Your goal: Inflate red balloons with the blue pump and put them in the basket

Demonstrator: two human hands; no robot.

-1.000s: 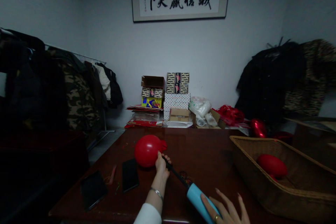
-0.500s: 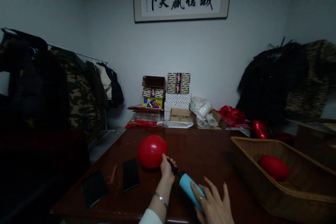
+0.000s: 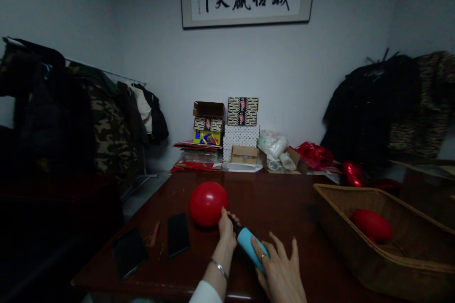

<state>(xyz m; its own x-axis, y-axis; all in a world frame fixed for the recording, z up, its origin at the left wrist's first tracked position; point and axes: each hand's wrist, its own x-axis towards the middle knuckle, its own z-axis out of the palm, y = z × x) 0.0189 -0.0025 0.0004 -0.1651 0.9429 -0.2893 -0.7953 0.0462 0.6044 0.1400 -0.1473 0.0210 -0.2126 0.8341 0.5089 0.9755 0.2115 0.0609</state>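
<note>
A round, inflated red balloon (image 3: 208,203) sits over the table at its left-centre. My left hand (image 3: 226,228) is closed at the balloon's neck, around the black nozzle end of a hand balloon pump; the neck itself is hidden by my fingers. The light-blue barrel of the balloon pump (image 3: 253,248) slants down to the right from there. My right hand (image 3: 280,267) grips this barrel between thumb and index finger, its other fingers stretched out. Barrel and left hand are close together.
A wicker basket (image 3: 355,250) holding another red balloon (image 3: 371,225) stands at the right. Two dark phone-like slabs (image 3: 178,234) and a small red stick-shaped piece (image 3: 155,233) lie left on the brown table (image 3: 280,199). Stacked boxes (image 3: 241,137) stand behind.
My right hand has pushed the blue barrel up and left toward my left hand, so less of the black part shows between them. My left hand stays at the balloon's neck.
</note>
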